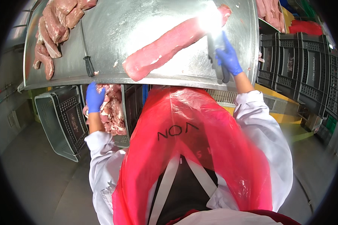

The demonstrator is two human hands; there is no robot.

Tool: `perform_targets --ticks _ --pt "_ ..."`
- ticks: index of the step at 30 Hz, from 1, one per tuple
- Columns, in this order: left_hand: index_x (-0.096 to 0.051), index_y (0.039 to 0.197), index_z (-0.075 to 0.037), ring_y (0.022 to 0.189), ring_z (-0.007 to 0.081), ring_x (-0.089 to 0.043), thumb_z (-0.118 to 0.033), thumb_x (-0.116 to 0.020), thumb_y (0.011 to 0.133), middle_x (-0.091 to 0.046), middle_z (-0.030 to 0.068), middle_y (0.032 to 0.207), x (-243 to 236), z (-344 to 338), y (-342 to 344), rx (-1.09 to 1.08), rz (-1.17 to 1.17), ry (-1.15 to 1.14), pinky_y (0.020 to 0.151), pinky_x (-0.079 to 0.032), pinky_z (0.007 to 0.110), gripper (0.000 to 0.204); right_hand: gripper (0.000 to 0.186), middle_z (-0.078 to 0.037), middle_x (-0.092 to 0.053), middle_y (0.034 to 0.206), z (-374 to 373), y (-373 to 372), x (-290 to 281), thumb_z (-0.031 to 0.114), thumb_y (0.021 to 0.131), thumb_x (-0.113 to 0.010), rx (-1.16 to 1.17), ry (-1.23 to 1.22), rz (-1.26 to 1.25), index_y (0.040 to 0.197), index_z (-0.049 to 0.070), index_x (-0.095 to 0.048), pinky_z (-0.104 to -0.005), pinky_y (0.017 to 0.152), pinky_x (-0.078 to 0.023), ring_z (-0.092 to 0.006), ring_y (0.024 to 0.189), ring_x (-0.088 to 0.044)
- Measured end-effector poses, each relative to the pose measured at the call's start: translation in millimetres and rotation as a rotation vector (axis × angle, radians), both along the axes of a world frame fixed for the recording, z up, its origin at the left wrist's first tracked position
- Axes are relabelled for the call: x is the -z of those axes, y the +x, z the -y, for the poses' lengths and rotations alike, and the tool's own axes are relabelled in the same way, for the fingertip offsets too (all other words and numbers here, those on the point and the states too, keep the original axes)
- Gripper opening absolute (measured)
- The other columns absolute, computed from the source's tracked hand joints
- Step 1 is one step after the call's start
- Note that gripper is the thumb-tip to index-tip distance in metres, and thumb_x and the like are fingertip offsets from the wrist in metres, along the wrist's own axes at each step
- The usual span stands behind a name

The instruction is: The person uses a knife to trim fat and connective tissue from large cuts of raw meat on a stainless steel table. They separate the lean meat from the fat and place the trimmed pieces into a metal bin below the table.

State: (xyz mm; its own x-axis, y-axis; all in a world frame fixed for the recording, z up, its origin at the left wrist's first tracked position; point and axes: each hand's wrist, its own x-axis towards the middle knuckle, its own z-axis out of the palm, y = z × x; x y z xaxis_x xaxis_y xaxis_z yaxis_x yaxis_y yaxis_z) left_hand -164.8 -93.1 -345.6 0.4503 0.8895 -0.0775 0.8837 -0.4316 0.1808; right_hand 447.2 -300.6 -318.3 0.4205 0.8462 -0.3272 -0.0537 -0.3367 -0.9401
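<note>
My right hand (228,56), in a blue glove, is closed on a knife (213,48) whose blade is partly lost in glare. Beside it a long pink loin of meat (163,52) lies diagonally on the steel table (109,33). My left hand (94,97), also gloved in blue, is open at the table's front edge, over a crate of meat trimmings (112,116); whether it touches them I cannot tell. A sharpening steel with a black handle (88,65) lies just above it, and several meat pieces (56,28) are heaped at the left.
An empty grey crate (58,146) stands below the table's left end. Stacked dark crates (296,67) line the right, with more meat (270,15) and red material (304,27) behind. Yellow structures (285,114) show under them. My red plastic apron (150,123) reaches the table edge.
</note>
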Motion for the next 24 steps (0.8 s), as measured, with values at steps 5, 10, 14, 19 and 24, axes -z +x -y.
perform_targets --ticks 5,10,14,19,24 --pt "-0.055 0.133 0.000 0.119 0.0432 -0.056 -0.037 -0.080 0.077 -0.060 0.0261 0.128 -26.9 10.7 259.1 0.283 0.210 0.077 0.103 -0.044 0.050 0.072 0.088 -0.009 -0.063 0.098 3.4 70.4 19.8 -0.002 0.095 -0.056 0.192 0.113 0.087 0.164 0.019 -0.006 -0.0267 0.053 -0.053 -0.0125 0.069 -0.061" --pt "-0.045 0.146 -0.007 0.134 0.0419 -0.044 -0.050 -0.075 0.078 -0.044 0.0224 0.148 -11.9 50.1 332.0 0.338 0.061 0.072 0.112 -0.032 0.057 0.086 0.083 -0.014 -0.070 0.109 -83.3 117.5 21.9 0.016 0.092 -0.061 0.016 0.155 0.572 0.163 0.015 -0.017 -0.0330 0.071 -0.056 -0.0162 0.076 -0.067" --pt "-0.042 0.150 -0.013 0.139 0.0415 -0.040 -0.051 -0.072 0.081 -0.041 0.0211 0.152 11.8 22.3 313.6 0.491 -0.021 0.184 0.114 -0.028 0.058 0.084 0.075 -0.026 -0.062 0.131 -168.8 138.5 10.4 0.030 0.092 -0.061 -0.229 0.100 0.652 0.159 0.014 -0.030 -0.0428 0.102 -0.048 -0.0375 0.117 -0.063" --pt "-0.040 0.154 -0.025 0.143 0.0414 -0.037 -0.047 -0.062 0.092 -0.039 0.0196 0.157 25.1 -116.7 298.0 0.555 -0.125 0.314 0.118 -0.025 0.059 0.070 0.076 -0.024 -0.071 0.105 -163.5 116.1 18.3 0.026 0.093 -0.059 -0.312 -0.237 0.712 0.161 0.017 -0.024 -0.0445 0.085 -0.055 -0.0363 0.090 -0.070" --pt "-0.029 0.156 -0.002 0.145 0.0417 -0.034 -0.033 -0.062 0.095 -0.034 0.0299 0.156 37.0 -99.1 325.0 -0.094 0.351 0.119 0.119 -0.028 0.050 0.076 0.083 -0.014 -0.071 0.084 -68.7 19.3 17.7 0.005 0.095 -0.056 -0.095 -0.291 0.090 0.164 0.018 -0.012 -0.0344 0.056 -0.057 -0.0171 0.063 -0.066"
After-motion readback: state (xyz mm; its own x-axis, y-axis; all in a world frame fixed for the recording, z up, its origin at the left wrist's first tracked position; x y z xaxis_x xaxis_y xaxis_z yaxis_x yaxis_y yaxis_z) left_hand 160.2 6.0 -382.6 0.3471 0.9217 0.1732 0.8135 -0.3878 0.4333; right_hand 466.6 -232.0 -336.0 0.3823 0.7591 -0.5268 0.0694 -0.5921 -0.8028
